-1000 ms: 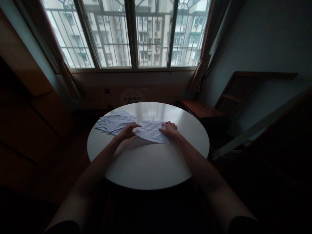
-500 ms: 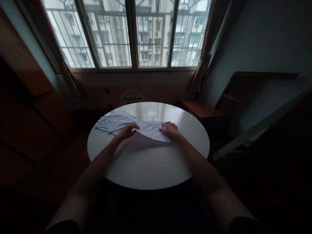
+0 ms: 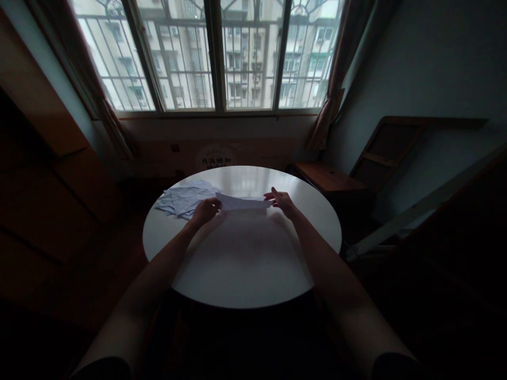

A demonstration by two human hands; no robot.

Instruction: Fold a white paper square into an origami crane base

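Note:
A white sheet of paper [image 3: 242, 203] is held up between my hands above the middle of the round table, its near edge lifted and bent toward me. My left hand [image 3: 206, 210] is closed on the sheet's left end. At the right end, my right hand [image 3: 280, 201] pinches the paper's edge, with some fingers stretched out away from it. Beside my left hand lies a loose pile of creased paper sheets [image 3: 186, 196], partly covered by that hand.
The white round table [image 3: 245, 269] stands in front of me. Behind it are a cardboard box [image 3: 261, 150] with printed characters and a barred window [image 3: 245, 63]. A low wooden cabinet [image 3: 328, 177] is at the right, a tall wooden cupboard [image 3: 43, 105] at the left.
The sheet, lying nearly flat before, is now raised and seen more edge-on. My left hand has closed on its left end; my right hand has shifted slightly up and its fingers have spread.

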